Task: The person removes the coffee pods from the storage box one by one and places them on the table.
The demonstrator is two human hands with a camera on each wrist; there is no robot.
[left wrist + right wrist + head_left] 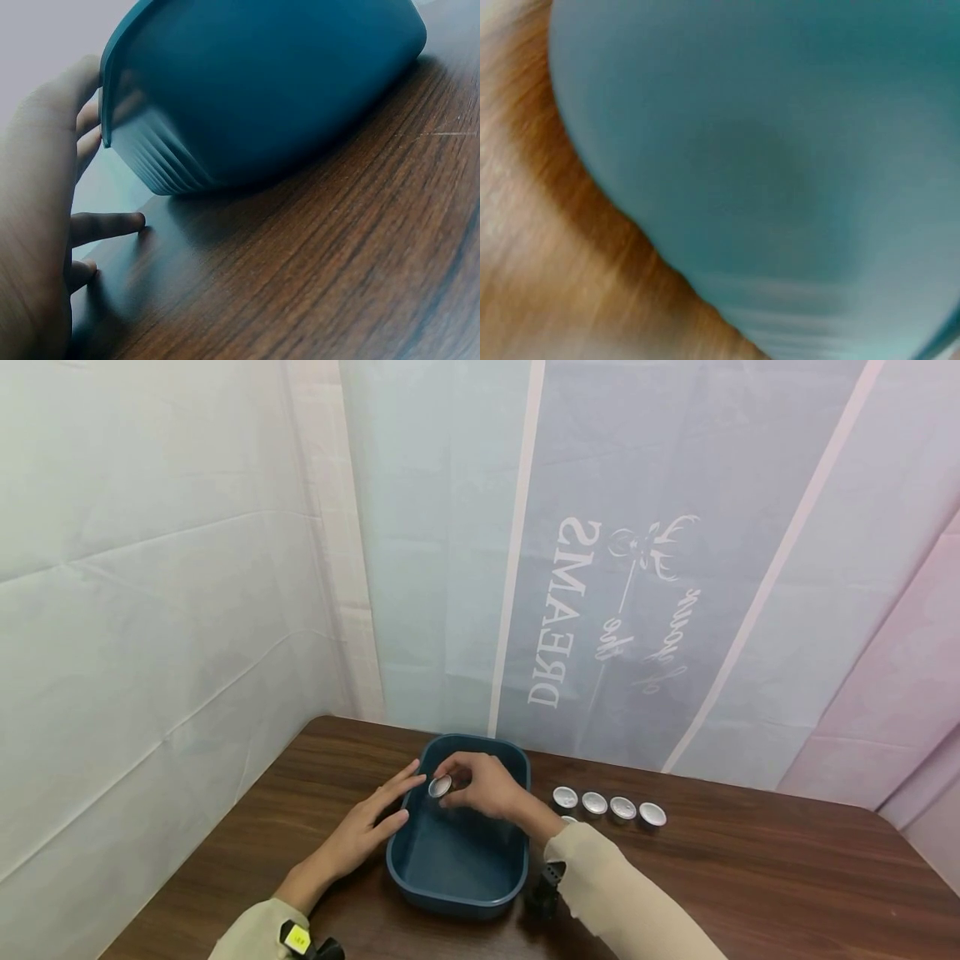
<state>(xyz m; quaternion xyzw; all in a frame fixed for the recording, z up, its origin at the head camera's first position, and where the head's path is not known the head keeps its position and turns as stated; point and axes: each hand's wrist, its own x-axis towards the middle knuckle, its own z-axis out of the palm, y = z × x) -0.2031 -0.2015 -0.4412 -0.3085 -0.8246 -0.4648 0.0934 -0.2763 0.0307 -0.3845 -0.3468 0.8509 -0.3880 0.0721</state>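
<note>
A blue rectangular plastic bin (457,860) stands on the wooden table. My right hand (486,787) reaches into its far part and pinches a coffee capsule (440,786) between thumb and fingers, silver lid showing. My left hand (367,829) is at the bin's left rim, fingers extended. In the left wrist view, some fingers of the left hand (37,187) touch the rim, while two others reach down beside the bin wall (262,90). Only the outer bin wall (742,187) and blurred table show in the right wrist view; that hand is hidden there.
Right of the bin, several silver-lidded capsules (622,809) stand in a row. One more capsule (570,819) is partly hidden by the right wrist. A printed curtain (637,610) hangs behind the table (750,860), and a pale cloth (150,610) hangs at the left.
</note>
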